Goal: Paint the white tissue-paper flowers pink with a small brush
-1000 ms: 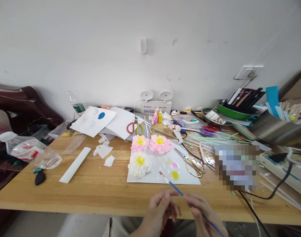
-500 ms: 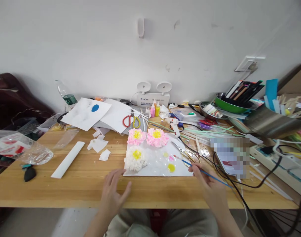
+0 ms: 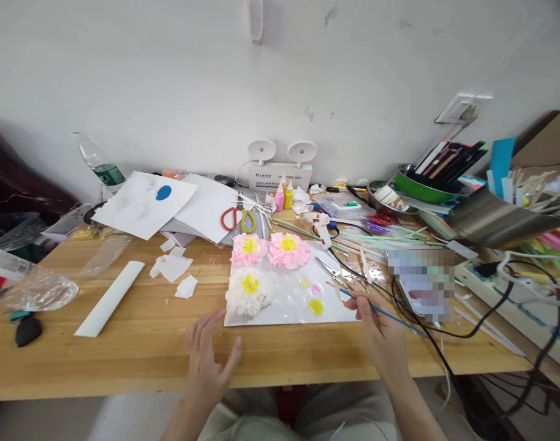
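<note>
A thin blue paintbrush (image 3: 394, 317) is pinched in my right hand (image 3: 381, 331), its tip pointing left over the edge of a white sheet (image 3: 284, 312). My left hand (image 3: 211, 352) rests at the sheet's lower left corner, fingers apart and holding nothing. On the sheet lie two pink paper flowers (image 3: 289, 250) with yellow centres. Below them sits a white paper flower (image 3: 247, 297), also yellow in the middle. To its right are a yellow paint blot (image 3: 315, 307), a pink blot (image 3: 315, 288) and a paler one on clear plastic.
Gold-handled scissors (image 3: 328, 267) and a glue gun (image 3: 321, 229) lie beyond my right hand. A phone (image 3: 420, 285) and black cables are at the right. Red-and-yellow-handled scissors (image 3: 238, 219), paint bottles (image 3: 288, 197) and white papers (image 3: 146, 208) stand or lie toward the wall. A paper roll (image 3: 109, 300) is at left.
The camera view has shifted slightly, so the table things sit a little further left. My right hand with the paintbrush has drawn back slightly from the pink paint blot. The left hand stays open.
</note>
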Available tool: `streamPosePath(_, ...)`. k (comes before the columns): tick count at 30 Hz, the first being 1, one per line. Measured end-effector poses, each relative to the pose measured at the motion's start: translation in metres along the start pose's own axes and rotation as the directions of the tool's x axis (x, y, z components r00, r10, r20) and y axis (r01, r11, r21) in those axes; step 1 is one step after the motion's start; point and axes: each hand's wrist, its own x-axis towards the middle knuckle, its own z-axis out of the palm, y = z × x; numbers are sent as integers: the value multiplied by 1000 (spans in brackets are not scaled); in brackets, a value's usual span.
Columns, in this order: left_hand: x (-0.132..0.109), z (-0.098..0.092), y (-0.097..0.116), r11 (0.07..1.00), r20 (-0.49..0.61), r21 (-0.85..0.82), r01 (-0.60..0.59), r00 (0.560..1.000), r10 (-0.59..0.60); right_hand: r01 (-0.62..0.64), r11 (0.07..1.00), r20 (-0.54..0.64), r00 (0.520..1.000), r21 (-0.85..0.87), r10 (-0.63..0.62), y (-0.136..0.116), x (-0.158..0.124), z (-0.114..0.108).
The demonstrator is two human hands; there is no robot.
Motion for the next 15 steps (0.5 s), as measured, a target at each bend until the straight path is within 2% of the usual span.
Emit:
streamPosePath(3, 1, 1, -1, 1000, 7, 28, 13, 1000, -13, 10, 999, 15, 1000, -42, -10, -2, 0, 2)
streamPosePath(6, 2, 4, -3, 990, 47, 100, 103, 993, -108, 51, 995, 38, 998, -89, -48, -3, 0, 3)
streamPosePath(10, 2, 10, -6, 957, 169, 177, 231, 950, -261, 166, 969, 72, 985, -182, -155, -3, 3, 7)
streamPosePath(15, 4, 14, -6, 930, 244, 227, 291, 907, -343, 342, 899, 98, 940, -273, -327, -1, 4, 13)
